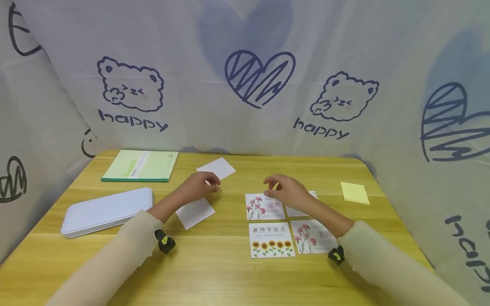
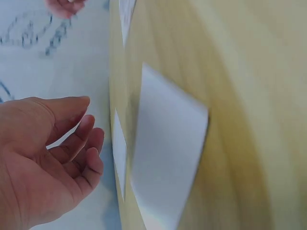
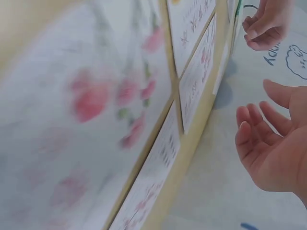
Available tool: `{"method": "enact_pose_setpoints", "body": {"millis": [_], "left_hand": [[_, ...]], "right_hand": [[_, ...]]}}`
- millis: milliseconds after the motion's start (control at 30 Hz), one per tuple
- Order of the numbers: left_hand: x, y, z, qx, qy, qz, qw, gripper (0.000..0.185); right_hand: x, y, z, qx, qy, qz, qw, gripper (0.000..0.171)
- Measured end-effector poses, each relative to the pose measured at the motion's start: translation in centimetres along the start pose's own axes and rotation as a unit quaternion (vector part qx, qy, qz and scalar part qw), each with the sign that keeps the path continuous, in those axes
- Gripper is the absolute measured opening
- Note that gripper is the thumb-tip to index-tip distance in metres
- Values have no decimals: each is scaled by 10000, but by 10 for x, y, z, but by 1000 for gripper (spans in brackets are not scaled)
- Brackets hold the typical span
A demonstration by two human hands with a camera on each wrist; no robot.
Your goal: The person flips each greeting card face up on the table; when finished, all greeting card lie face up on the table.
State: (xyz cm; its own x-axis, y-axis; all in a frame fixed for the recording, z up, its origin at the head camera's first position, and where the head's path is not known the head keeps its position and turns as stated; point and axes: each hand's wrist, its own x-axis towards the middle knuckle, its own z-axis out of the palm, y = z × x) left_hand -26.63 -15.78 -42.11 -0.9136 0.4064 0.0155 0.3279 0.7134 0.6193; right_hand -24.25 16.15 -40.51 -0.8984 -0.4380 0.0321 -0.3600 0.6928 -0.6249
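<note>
My left hand (image 1: 199,188) hovers over the table between two blank white cards, a far one (image 1: 222,167) and a near one (image 1: 196,214). Its fingers are loosely bent, and the left wrist view shows nothing between them. Above a block of printed cards is my right hand (image 1: 289,193), also loosely bent and holding nothing. Two of these cards show pink carnations, one upper left (image 1: 254,208) and one lower right (image 1: 306,240). The sunflower card (image 1: 272,244) lies lower left. An upper-right card (image 1: 296,212) is partly hidden by the right hand and forearm.
A light green notebook (image 1: 153,165) lies at the back left, with a white flat case (image 1: 109,210) in front of it. Toward the right edge of the wooden table (image 1: 214,272) sits a yellow sticky-note pad (image 1: 354,193). A printed cloth (image 1: 183,97) hangs behind.
</note>
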Motion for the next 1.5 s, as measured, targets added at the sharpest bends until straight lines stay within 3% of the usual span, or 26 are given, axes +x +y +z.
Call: {"method": "enact_pose_setpoints", "body": {"millis": [167,367,733,1000,1267,1500], "left_hand": [[8,-25,-12,153,50,-205,9997,20],[15,-45,-21,56,-17,-733,9973,25],[41,-64,-24,76,2,-934,9956,36],[50,-66,-25,104,-109,-1165,9931,47],[51,-63,-27,83,-233,-1310,9911,41],[52,-63,-31,37,-356,-1438,9890,41]], "right_hand": [[30,-5,16,344,-209,-52,9992,38],[60,-5,39,513,-512,1,9974,42],[110,-5,57,466,-273,268,9982,47],[141,-7,65,448,-392,488,9970,58],[154,-9,71,166,-231,775,9966,56],[163,-13,74,454,-221,1140,9922,55]]}}
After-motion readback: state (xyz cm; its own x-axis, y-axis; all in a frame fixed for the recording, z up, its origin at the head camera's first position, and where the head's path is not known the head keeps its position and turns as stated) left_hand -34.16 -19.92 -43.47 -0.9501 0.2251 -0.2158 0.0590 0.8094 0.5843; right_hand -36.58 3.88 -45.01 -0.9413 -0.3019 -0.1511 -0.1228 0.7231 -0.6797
